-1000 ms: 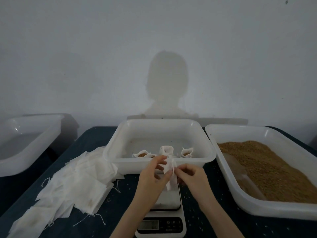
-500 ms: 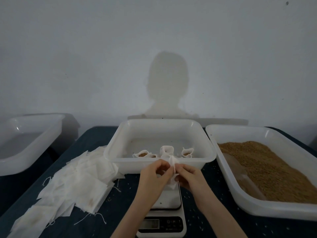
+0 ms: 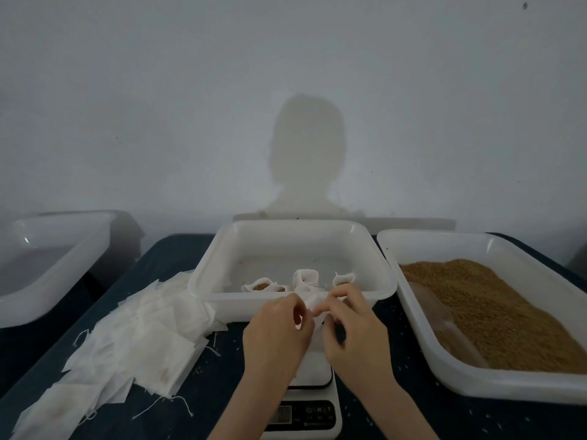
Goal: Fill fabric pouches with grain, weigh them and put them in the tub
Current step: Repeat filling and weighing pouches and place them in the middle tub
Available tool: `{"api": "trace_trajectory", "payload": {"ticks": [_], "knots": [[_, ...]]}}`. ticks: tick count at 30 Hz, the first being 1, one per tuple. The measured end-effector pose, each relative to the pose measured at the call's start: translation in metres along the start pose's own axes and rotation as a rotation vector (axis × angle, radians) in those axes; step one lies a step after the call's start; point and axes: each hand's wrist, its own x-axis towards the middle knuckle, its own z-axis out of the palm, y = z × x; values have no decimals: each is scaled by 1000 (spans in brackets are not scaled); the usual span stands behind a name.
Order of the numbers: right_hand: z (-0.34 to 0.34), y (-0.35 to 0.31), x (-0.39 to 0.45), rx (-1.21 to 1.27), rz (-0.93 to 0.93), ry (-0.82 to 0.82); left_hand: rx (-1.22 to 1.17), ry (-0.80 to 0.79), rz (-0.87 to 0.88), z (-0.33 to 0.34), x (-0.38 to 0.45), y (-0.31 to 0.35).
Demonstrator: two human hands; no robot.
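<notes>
White, thin woven fabric makes up the pouch (image 3: 312,302) pinched between both hands just above the scale (image 3: 309,404), in front of the near wall of the middle tub (image 3: 222,271). It is small, soft and crumpled; its upper edge runs roughly from 9 to 3 o'clock between the two sets of fingertips, and the rest is hidden behind the fingers, so its long axis cannot be told. The left hand (image 3: 279,331) has its fingers curled, with thumb and forefinger pinching the pouch's left edge. The right hand (image 3: 352,331) is curled likewise and pinches the right edge.

At 12 o'clock from the hands, the middle tub is translucent white plastic, rectangular with rounded corners. Against its near wall stand filled pouches (image 3: 306,277), open mouths upward, brown grain showing in some of them. At 3 o'clock, a larger tray (image 3: 413,249) of the same plastic holds a granular heap of golden-brown grain (image 3: 476,300); a pale scoop-like shape lies half sunk along its left side, too faint to tell further. At 9 o'clock, a loose pile of flat, square, empty pouches (image 3: 136,338) with trailing strings spreads over the dark blue bench (image 3: 165,255). Further toward 10 o'clock sits another translucent tub (image 3: 47,281). The scale is white with a smooth square platform and a dark display panel at its near edge; its reading is unreadable.
</notes>
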Motion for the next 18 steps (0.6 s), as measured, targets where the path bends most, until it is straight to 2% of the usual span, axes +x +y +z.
{"api": "trace_trajectory", "payload": {"ticks": [4,7,10,14,18], "knots": [[5,4,0,-79,131,-194,15,-63,-15,0,1,1],[8,10,-3,-96,213,-247,7,-81,-25,0,0,0],[9,11,-3,-187,148,-245,15,-71,-21,0,1,0],[11,13,-2,-291,178,-328,21,-72,-10,2,-2,0],[15,18,0,-184,207,-420,48,-44,29,4,-5,-2]]}}
